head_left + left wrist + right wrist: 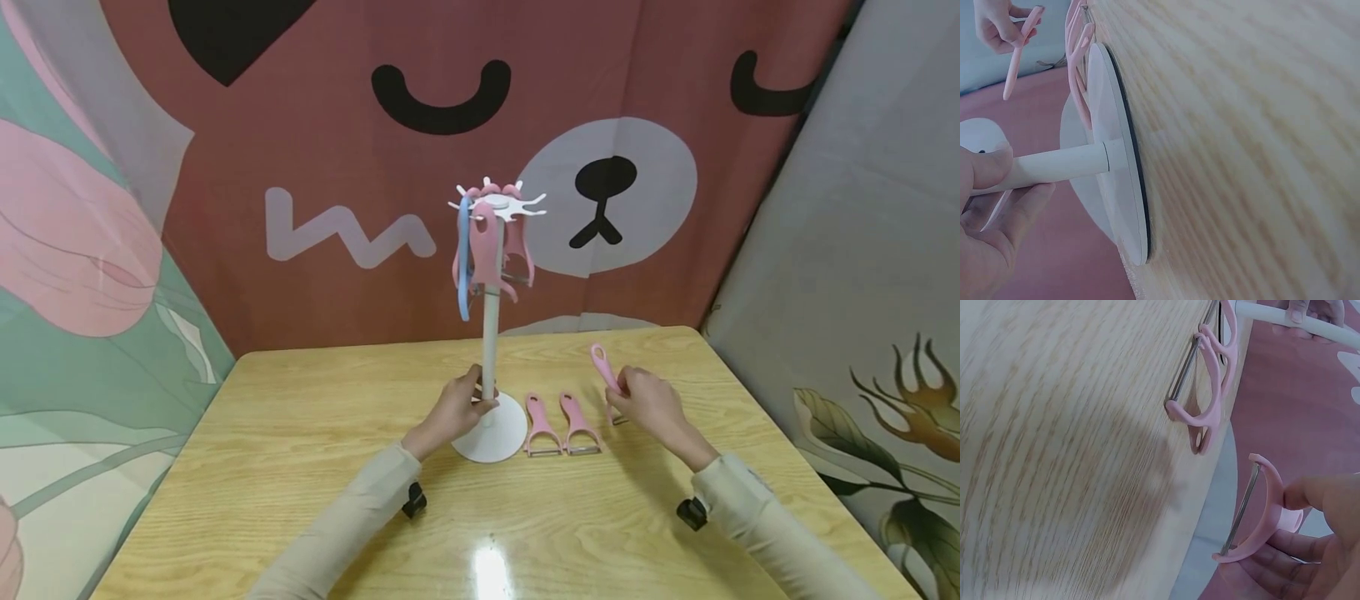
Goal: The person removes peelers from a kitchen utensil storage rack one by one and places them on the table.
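My left hand [456, 410] grips the lower post of a white hanging stand [491, 333], fingers and thumb round it just above the round base [1116, 162]. Several pink peelers [486, 246] and a slim blue piece [464, 258] hang from the hooks at its top. Over the table's right part, my right hand [651, 404] pinches a pink peeler [1269, 515] near its head. Its handle points up and its blade [1241, 506] faces down, raised off the wood in the right wrist view. Two more pink peelers [543, 427] [580, 425] lie side by side between the base and that hand.
The wooden table [322, 467] ends at the back against a bear-print curtain [337, 292]. Floral cloth hangs at the left [82, 333] and grey printed cloth [847, 250] at the right. A dark wrist camera [692, 513] sits under the right sleeve.
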A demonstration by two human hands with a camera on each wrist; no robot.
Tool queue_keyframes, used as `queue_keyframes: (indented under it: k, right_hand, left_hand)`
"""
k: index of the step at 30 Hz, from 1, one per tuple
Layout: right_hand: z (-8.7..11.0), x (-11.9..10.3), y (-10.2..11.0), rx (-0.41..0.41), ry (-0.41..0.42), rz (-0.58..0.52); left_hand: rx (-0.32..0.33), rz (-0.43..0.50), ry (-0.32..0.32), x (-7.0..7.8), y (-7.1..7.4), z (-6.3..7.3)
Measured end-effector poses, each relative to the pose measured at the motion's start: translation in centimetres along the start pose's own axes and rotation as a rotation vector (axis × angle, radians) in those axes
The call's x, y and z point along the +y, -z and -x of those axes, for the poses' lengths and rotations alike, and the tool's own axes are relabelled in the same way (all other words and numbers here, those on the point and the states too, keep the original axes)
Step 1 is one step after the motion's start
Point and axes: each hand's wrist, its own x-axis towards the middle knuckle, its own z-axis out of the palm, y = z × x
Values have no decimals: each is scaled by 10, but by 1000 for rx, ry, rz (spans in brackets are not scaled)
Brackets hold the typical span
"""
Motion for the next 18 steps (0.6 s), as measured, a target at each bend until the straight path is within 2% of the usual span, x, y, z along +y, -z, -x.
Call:
queue_keyframes:
  k: [11, 18]
  right_hand:
    - [0, 5, -4, -24, -13, 31]
    - [3, 2, -3, -111, -53, 55]
  left_hand:
    - [-4, -3, 4, 0, 0, 0]
    - [1, -6, -7, 0, 0, 1]
